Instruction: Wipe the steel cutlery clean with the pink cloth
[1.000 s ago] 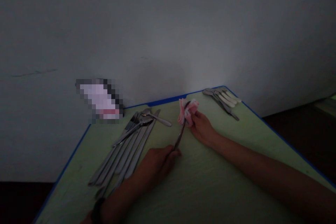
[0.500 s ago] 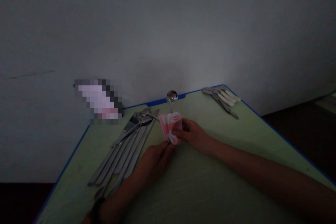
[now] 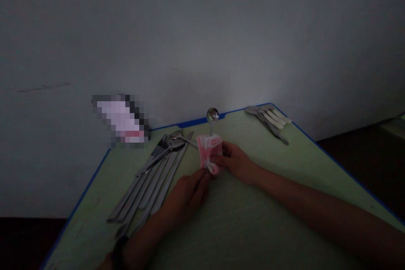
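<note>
A spoon [image 3: 212, 115] with a round shiny bowl points up and away from me, its handle wrapped in a folded pink and white cloth [image 3: 210, 150]. My right hand [image 3: 237, 161] is closed around the cloth from the right, thumb in front. Below the cloth, my left hand [image 3: 190, 194] pinches at the lower end of the spoon's handle; its fingertips and that end are mostly hidden. To the left of the cloth lies a spread of metal cutlery [image 3: 158, 177], with several knives and some spoons.
A second group of cutlery [image 3: 268, 119], some with white handles, lies at the far right corner of the green table [image 3: 247, 228]. A blurred, phone-like object [image 3: 122, 118] leans against the grey wall [image 3: 202, 42] at back left. Blue edging rims the table.
The spoon and cloth have shifted slightly right in view, and the cloth's folds have changed a little. Both hands keep their hold. The whole view has moved slightly.
</note>
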Demonstrator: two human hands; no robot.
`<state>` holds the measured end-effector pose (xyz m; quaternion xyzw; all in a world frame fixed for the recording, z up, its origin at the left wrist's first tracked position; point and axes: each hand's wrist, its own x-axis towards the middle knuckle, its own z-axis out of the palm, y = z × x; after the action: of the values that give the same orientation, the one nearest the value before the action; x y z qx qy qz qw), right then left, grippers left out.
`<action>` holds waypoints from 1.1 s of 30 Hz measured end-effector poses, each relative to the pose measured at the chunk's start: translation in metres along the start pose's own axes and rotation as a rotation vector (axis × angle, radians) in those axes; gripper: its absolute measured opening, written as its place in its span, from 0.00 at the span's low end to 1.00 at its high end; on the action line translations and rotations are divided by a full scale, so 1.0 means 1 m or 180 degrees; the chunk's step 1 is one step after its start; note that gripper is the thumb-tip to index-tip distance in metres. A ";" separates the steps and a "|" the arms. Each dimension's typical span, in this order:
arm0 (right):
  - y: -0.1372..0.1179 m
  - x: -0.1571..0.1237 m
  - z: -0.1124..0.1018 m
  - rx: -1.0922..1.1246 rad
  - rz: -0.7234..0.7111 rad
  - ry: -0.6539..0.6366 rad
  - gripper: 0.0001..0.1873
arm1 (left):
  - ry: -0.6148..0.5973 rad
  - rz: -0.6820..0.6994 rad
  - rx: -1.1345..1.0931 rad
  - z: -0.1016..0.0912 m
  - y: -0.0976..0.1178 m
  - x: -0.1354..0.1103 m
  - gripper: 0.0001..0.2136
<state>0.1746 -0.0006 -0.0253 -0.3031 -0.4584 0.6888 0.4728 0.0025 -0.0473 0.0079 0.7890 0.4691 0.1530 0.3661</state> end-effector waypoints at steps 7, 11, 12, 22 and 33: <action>-0.004 -0.002 0.002 -0.0273 -0.0066 -0.0241 0.18 | 0.0181 0.0031 0.0242 0.005 -0.004 -0.001 0.16; -0.002 -0.002 0.002 -0.0278 -0.0049 -0.0282 0.20 | 0.0337 -0.0168 0.0386 0.007 -0.006 0.001 0.18; -0.003 -0.002 0.002 -0.0257 -0.0041 -0.0291 0.20 | 0.0367 -0.0184 0.0402 0.007 -0.005 0.001 0.18; -0.009 -0.003 0.004 -0.0281 0.0101 -0.0356 0.11 | 0.0288 -0.0175 0.0141 0.003 -0.004 0.002 0.22; -0.003 0.001 0.002 0.0196 0.0059 -0.0046 0.13 | 0.0057 0.0048 0.0248 0.003 -0.010 0.002 0.20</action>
<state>0.1740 -0.0003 -0.0223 -0.2877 -0.4377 0.7091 0.4721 -0.0008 -0.0441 -0.0012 0.8047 0.4721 0.1445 0.3297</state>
